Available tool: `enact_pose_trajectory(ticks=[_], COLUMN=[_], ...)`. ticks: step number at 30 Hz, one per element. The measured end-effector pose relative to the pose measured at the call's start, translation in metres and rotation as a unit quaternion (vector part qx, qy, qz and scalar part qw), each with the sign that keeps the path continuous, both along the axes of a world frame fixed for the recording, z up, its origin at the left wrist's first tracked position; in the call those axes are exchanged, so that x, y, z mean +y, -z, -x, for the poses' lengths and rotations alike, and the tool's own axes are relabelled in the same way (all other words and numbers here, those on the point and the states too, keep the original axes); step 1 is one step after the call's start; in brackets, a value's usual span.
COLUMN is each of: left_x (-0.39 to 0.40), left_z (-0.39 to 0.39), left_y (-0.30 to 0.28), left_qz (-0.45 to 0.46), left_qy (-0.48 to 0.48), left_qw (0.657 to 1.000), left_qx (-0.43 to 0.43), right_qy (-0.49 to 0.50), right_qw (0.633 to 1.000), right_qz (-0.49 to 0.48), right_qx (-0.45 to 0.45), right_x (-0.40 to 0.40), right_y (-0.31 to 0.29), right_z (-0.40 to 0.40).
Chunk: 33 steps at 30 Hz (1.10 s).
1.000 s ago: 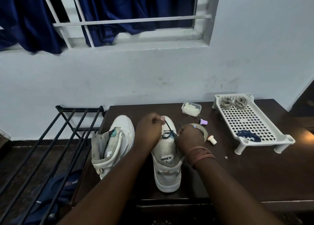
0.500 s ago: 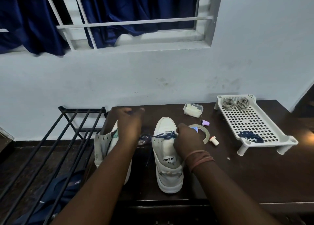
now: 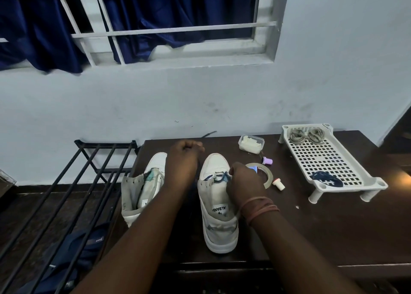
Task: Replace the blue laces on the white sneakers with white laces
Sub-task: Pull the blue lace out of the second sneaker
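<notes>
I count two white sneakers on the dark surface (image 3: pixel 333 222), toes toward the wall. My left hand (image 3: pixel 183 163) is clenched on the blue lace (image 3: pixel 219 177), a dark strand running from the fist back toward the wall. My right hand (image 3: pixel 243 183) pinches that lace at the lower eyelets of the right sneaker (image 3: pixel 216 202). The left sneaker (image 3: pixel 144 183), just left of my left hand, has no lace. Right of my right hand lie one tape roll (image 3: pixel 265 173), two small caps and one lidded box (image 3: pixel 251 143). Further right stands one white tray (image 3: pixel 333 160) holding two coiled pale laces (image 3: pixel 307 136) at its far end and one blue bundle (image 3: pixel 324 179) near its front.
</notes>
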<state>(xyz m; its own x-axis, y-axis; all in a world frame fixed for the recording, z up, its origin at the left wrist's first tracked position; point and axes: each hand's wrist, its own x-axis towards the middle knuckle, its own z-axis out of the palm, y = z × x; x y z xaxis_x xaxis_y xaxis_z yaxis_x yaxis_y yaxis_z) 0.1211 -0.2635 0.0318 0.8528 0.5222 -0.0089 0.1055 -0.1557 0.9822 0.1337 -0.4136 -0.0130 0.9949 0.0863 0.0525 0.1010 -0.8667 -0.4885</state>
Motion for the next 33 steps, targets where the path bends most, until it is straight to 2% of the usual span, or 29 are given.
enact_pose_trajectory(ticks=[3,5,7,9,12,15,17,24,28,33], left_x=[0.007,0.007,-0.001,-0.009,-0.015,-0.01,-0.008,-0.003,-0.003,-0.001], left_z=[0.001,0.004,0.007,0.009,0.01,0.01,0.01,0.008,0.007,0.007], left_y=[0.006,0.014,0.016,0.016,0.018,0.027,0.031,0.031,0.032,0.032], left_qz=[-0.031,-0.144,-0.266,-0.305,-0.313,-0.307,-0.297,-0.281,-0.291,-0.28], left_qy=[-0.001,-0.002,-0.019,0.022,0.094,0.099,0.108,0.129,0.116,0.118], left_qw=[0.997,0.979,0.96,0.951,0.936,0.931,0.933,0.931,0.929,0.931], left_qx=[0.077,0.142,0.091,0.034,0.132,0.172,0.171,0.193,0.198,0.201], right_qy=[-0.013,-0.027,-0.051,-0.088,-0.173,-0.205,-0.187,-0.168,-0.105,-0.016], right_qw=[1.0,0.997,0.983,0.959,0.935,0.953,0.964,0.973,0.981,0.969], right_qz=[0.019,0.05,0.098,0.142,0.164,0.145,0.148,0.107,0.079,0.161], right_qx=[-0.01,-0.056,-0.145,-0.229,-0.261,-0.17,-0.121,-0.12,-0.144,-0.186], right_x=[0.0,0.001,0.005,0.011,0.016,0.014,0.012,0.012,0.015,0.015], right_y=[-0.002,-0.003,-0.002,-0.002,-0.006,-0.003,-0.001,0.006,0.013,0.013], right_z=[0.001,0.003,0.004,0.006,0.008,0.005,0.003,0.004,0.0,0.003])
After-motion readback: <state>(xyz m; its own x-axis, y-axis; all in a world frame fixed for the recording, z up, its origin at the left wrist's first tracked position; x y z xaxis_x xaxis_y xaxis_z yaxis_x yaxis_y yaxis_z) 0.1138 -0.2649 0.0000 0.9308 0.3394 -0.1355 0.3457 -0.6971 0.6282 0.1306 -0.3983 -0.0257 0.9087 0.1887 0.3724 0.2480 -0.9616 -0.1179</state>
